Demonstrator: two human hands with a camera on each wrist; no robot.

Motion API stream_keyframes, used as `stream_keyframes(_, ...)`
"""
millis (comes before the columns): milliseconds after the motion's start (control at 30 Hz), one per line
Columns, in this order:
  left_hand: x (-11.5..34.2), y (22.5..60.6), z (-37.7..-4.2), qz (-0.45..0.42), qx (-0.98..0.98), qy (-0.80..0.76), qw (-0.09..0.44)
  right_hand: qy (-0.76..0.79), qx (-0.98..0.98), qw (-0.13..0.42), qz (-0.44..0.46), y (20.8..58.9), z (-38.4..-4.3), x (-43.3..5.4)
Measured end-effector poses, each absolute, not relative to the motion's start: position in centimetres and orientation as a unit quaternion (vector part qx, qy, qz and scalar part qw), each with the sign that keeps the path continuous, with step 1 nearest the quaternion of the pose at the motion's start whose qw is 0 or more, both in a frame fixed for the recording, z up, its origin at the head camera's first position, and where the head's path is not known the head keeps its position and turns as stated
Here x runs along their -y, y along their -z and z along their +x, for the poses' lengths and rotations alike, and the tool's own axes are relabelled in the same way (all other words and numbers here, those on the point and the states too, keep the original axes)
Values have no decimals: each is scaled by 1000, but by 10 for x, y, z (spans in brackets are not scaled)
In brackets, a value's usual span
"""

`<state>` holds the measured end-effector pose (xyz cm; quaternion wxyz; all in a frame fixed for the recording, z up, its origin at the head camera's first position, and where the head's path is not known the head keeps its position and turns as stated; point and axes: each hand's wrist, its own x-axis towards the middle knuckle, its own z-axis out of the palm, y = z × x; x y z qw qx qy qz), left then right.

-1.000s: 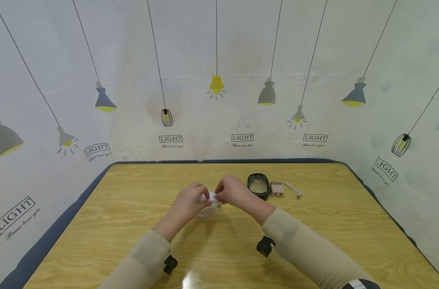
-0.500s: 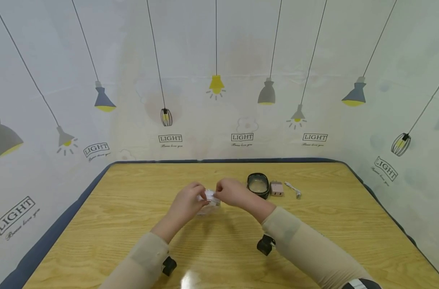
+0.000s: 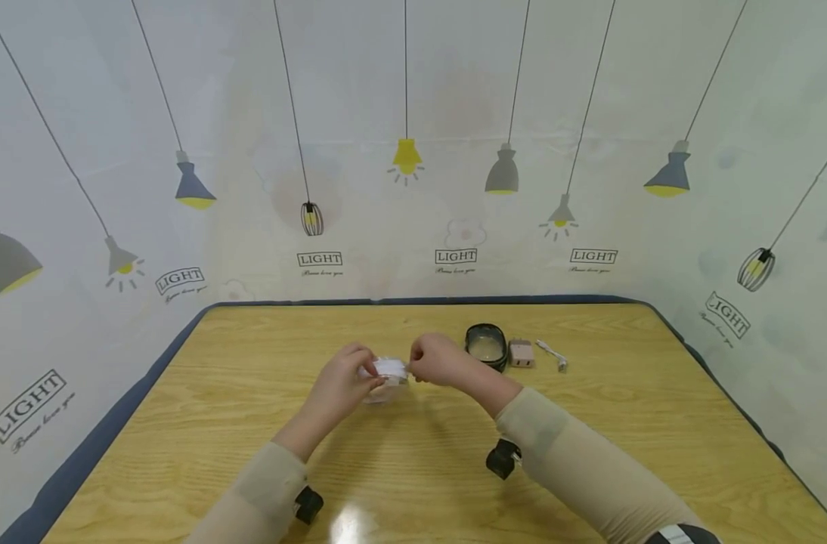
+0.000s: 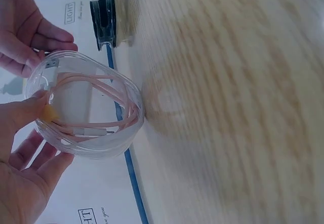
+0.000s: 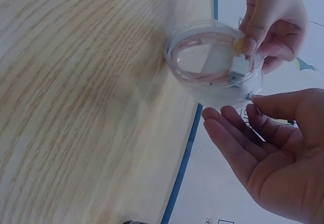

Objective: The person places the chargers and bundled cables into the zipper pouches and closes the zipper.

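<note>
A small clear pouch (image 4: 109,145) with a rounded outline holds a coiled pink charging cable (image 4: 76,77). The cable's white USB plug (image 5: 238,68) shows through the plastic. My left hand (image 3: 339,381) pinches the pouch between thumb and fingers, with a yellow spot (image 4: 49,113) beside the thumb. At the opposite edge, my right hand (image 3: 437,360) has thumb and index finger pinched at the pouch's rim, the other fingers loosely bent. A small dark bit shows at the right thumb tip. In the head view a white band (image 3: 390,367) runs along the pouch's top.
Right of the hands on the wooden table (image 3: 590,431) lie a black-rimmed clear case (image 3: 486,346), a pink charger plug (image 3: 521,353) and a short white cable (image 3: 552,356). A lamp-printed backdrop (image 3: 379,219) stands behind the table's far edge.
My left hand has shifted a little left with the pouch, while my right hand has stayed nearly in place. More of the white band now shows between the hands.
</note>
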<state>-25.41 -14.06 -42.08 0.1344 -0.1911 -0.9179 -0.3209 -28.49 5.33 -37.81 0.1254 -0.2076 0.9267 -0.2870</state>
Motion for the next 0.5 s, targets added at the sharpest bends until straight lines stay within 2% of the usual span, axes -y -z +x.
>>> stream_keyframes(500, 155, 423, -250, -225, 905, 326, 152, 340, -909, 114, -214, 383, -283, -50)
